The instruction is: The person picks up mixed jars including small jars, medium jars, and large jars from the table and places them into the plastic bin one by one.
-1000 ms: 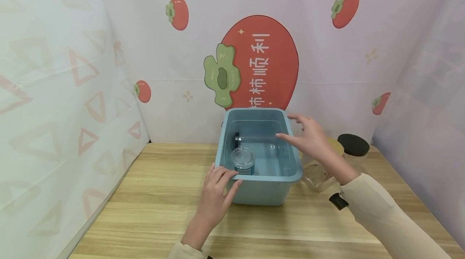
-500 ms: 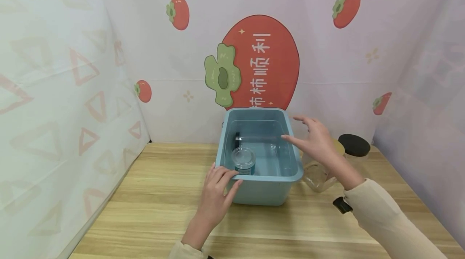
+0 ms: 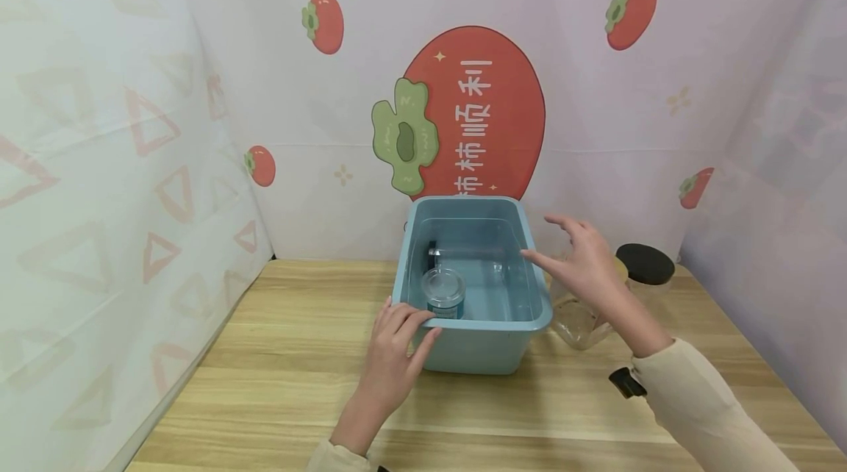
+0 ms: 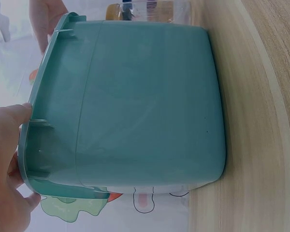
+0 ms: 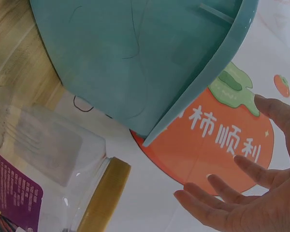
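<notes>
A blue plastic bin (image 3: 470, 351) stands on the wooden table. My left hand (image 3: 387, 362) grips its near left corner, fingers over the rim and thumb against the outside. Inside, a small clear-topped tub (image 3: 444, 287) with a teal label is upright near the front; behind it a clear jar (image 3: 466, 257) with a black lid lies on its side. My right hand (image 3: 589, 266) hovers just past the bin's right rim, fingers spread and holding nothing. Beneath that hand is a clear jar (image 3: 577, 323) with a yellow lid (image 5: 106, 195) and a purple label (image 5: 14, 193), partly hidden by the arm.
Another clear jar with a black lid (image 3: 645, 264) stands at the back right of the table (image 3: 298, 354). A cloth backdrop with a persimmon print (image 3: 492, 112) hangs right behind the bin, and cloth walls flank both sides.
My right hand has drawn away from the bin's right rim, moving right and slightly down. The left hand, the bin and the jars stay where they were.
</notes>
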Demonstrator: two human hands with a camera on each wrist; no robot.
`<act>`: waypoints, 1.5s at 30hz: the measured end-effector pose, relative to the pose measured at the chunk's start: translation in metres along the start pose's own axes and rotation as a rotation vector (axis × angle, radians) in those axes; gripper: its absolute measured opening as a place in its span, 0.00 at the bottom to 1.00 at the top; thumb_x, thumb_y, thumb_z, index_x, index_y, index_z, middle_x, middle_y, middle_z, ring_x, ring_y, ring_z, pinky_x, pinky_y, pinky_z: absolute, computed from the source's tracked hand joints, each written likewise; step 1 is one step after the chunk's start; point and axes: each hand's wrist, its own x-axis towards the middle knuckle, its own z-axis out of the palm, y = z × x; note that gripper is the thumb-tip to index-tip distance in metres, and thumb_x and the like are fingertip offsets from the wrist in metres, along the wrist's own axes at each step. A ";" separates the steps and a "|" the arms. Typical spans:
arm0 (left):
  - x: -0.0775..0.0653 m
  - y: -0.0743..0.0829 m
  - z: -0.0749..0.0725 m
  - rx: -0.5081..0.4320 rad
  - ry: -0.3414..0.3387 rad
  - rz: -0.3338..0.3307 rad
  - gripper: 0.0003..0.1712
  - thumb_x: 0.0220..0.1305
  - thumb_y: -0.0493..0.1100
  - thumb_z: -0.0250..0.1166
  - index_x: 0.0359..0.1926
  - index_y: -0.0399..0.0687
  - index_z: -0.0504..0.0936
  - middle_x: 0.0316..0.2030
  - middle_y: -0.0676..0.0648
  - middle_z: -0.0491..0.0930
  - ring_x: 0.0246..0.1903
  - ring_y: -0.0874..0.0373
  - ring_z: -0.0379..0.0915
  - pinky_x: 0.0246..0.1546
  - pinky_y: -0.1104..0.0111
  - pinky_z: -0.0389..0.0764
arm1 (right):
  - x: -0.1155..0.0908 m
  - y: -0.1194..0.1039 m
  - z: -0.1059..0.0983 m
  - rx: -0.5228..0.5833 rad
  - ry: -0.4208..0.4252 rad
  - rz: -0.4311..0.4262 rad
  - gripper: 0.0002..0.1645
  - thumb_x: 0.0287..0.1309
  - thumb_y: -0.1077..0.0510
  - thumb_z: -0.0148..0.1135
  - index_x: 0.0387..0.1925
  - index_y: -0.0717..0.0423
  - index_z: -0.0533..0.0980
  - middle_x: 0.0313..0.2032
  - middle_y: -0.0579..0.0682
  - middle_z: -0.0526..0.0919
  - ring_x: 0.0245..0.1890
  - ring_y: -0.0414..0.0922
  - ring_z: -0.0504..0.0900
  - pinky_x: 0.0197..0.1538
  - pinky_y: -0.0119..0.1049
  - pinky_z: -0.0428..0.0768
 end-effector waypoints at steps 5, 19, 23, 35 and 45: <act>0.000 -0.001 0.000 -0.003 0.002 0.002 0.12 0.64 0.40 0.76 0.46 0.44 0.87 0.40 0.50 0.81 0.47 0.53 0.79 0.68 0.35 0.72 | -0.004 0.003 -0.001 -0.014 0.010 0.014 0.45 0.63 0.49 0.77 0.73 0.65 0.69 0.69 0.72 0.71 0.68 0.70 0.70 0.62 0.71 0.76; 0.000 0.001 -0.001 0.004 -0.005 -0.006 0.11 0.64 0.40 0.76 0.46 0.44 0.87 0.40 0.50 0.81 0.47 0.53 0.79 0.69 0.37 0.71 | -0.012 0.013 0.000 -0.027 0.067 0.009 0.44 0.62 0.51 0.77 0.71 0.67 0.70 0.66 0.73 0.73 0.65 0.72 0.71 0.61 0.74 0.74; 0.000 0.001 -0.001 0.004 -0.005 -0.007 0.12 0.64 0.40 0.76 0.46 0.44 0.87 0.40 0.50 0.81 0.46 0.53 0.79 0.69 0.37 0.71 | -0.014 0.016 0.000 -0.027 0.076 0.014 0.43 0.62 0.51 0.77 0.71 0.67 0.70 0.67 0.74 0.73 0.66 0.73 0.70 0.61 0.74 0.74; 0.000 0.000 -0.001 0.005 -0.002 -0.002 0.11 0.65 0.41 0.76 0.46 0.43 0.87 0.39 0.50 0.81 0.47 0.53 0.79 0.68 0.36 0.72 | -0.021 0.026 0.001 -0.033 0.133 0.021 0.43 0.61 0.50 0.78 0.70 0.66 0.72 0.65 0.75 0.73 0.64 0.72 0.72 0.58 0.73 0.75; 0.000 -0.002 0.000 0.004 0.001 0.010 0.11 0.67 0.42 0.74 0.46 0.43 0.87 0.40 0.50 0.81 0.46 0.53 0.79 0.67 0.35 0.72 | -0.026 0.033 0.002 -0.039 0.157 0.030 0.43 0.60 0.50 0.78 0.69 0.67 0.72 0.64 0.76 0.74 0.64 0.73 0.71 0.59 0.76 0.74</act>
